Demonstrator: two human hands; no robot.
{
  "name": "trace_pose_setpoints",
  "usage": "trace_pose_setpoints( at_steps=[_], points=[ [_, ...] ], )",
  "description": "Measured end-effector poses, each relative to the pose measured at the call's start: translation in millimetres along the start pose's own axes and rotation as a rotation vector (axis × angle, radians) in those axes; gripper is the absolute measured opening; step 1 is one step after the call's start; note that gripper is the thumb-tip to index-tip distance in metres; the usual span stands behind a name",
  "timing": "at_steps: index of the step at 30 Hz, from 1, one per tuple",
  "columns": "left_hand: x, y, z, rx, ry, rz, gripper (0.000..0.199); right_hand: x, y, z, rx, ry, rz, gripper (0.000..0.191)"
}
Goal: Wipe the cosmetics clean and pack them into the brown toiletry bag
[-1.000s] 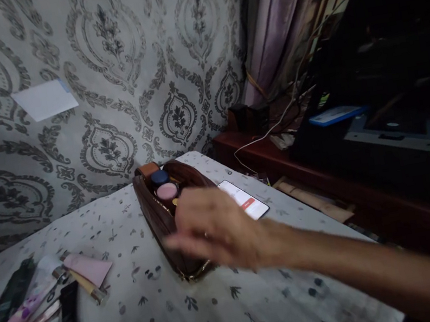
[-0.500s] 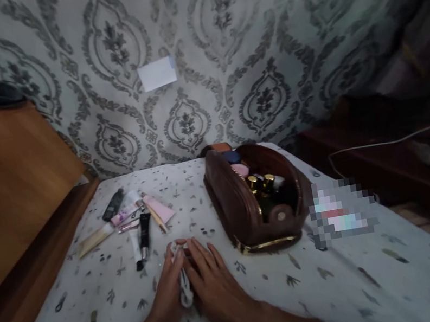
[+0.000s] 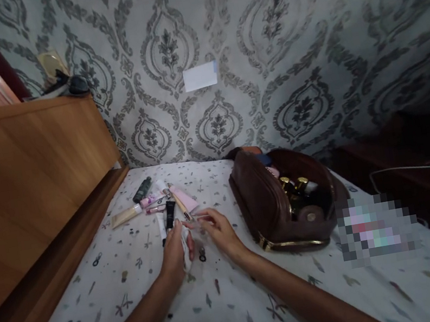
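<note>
My left hand (image 3: 173, 249) is closed around a crumpled white cloth or tissue (image 3: 187, 249), low over the patterned sheet. Just to its right, my right hand (image 3: 222, 232) pinches a small, thin, partly see-through thing (image 3: 193, 223) whose kind I cannot make out. Beyond my fingers lies a loose group of cosmetics: a black tube (image 3: 170, 211), a white tube (image 3: 162, 226), a pink tube (image 3: 184, 197), a wooden-handled brush (image 3: 180, 204), a dark green tube (image 3: 142, 190) and a beige tube (image 3: 125, 216).
A brown cosmetic bag (image 3: 261, 205) stands unzipped at the right, with gold-capped bottles (image 3: 302, 185) inside. Right of it lies a blurred-out item (image 3: 377, 230). A wooden cabinet (image 3: 36, 174) borders the left side, and a patterned wall (image 3: 192, 27) rises behind.
My hands were together around the white cloth; now they are apart, the right one pinching something small near the tubes. The view has turned left, so the bag appears farther right.
</note>
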State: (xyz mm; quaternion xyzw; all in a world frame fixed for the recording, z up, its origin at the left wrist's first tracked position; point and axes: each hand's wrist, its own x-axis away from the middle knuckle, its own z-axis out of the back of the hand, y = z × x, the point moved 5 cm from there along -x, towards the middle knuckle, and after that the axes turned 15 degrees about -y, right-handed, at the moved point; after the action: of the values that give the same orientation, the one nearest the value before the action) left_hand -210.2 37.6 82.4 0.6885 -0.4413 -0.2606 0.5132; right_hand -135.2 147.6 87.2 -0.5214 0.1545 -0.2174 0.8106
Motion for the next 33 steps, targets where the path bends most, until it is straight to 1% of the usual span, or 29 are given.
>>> trace_pose_setpoints(
  at_steps=[2, 4, 8, 11, 13, 16, 18, 20, 23, 26, 28, 30, 33],
  points=[
    [-2.8, -2.4, 2.7, 0.018, -0.012, 0.014, 0.064, -22.9, 3.7, 0.1, 0.073, 0.06, -0.124, 0.036],
    [-5.2, -5.8, 4.2, 0.022, -0.016, 0.026, 0.066, -43.7, 4.8, -0.7, 0.137, 0.097, -0.202, 0.041],
    [-7.4, -8.5, 2.1, -0.009, -0.059, 0.008, 0.066, -76.3, 5.3, -2.3, 0.236, 0.097, -0.338, 0.041],
    [-7.9, -9.0, 0.8, -0.041, -0.084, 0.003, 0.063, -91.6, 6.4, -2.4, 0.275, 0.075, -0.4, 0.047],
    [-8.9, -9.2, 0.8, -0.056, -0.096, 0.003, 0.062, -97.2, 8.9, -1.6, 0.279, 0.064, -0.422, 0.048],
    [-11.1, -8.6, 2.3, -0.058, -0.093, -0.001, 0.062, -99.9, 13.6, 1.1, 0.249, 0.074, -0.413, 0.033],
    [-12.3, -6.9, 4.4, -0.057, -0.075, -0.016, 0.061, -99.4, 15.6, 2.5, 0.203, 0.099, -0.376, 0.02],
    [-13.2, -4.9, 7.2, -0.054, -0.052, -0.035, 0.061, -98.3, 17.3, 2.1, 0.129, 0.123, -0.332, 0.015],
    [-14.8, -2.3, 12.6, -0.045, -0.014, -0.056, 0.061, -94.1, 20.1, -0.4, -0.03, 0.159, -0.272, 0.018],
    [-17.0, 1.7, 20.1, -0.038, 0.036, -0.104, 0.061, -81.3, 20.5, -0.1, -0.183, 0.199, -0.192, 0.024],
    [-18.3, 5.3, 27.0, -0.033, 0.085, -0.143, 0.06, -64.4, 17.7, 2.2, -0.259, 0.204, -0.128, 0.029],
    [-18.8, 9.6, 35.3, -0.023, 0.143, -0.166, 0.058, -40.4, 11.9, 5.1, -0.313, 0.183, -0.064, 0.035],
    [-17.6, 18.9, 46.0, -0.013, 0.198, -0.193, 0.053, 2.0, 1.3, 5.7, -0.359, 0.098, 0.009, 0.041]
  ],
)
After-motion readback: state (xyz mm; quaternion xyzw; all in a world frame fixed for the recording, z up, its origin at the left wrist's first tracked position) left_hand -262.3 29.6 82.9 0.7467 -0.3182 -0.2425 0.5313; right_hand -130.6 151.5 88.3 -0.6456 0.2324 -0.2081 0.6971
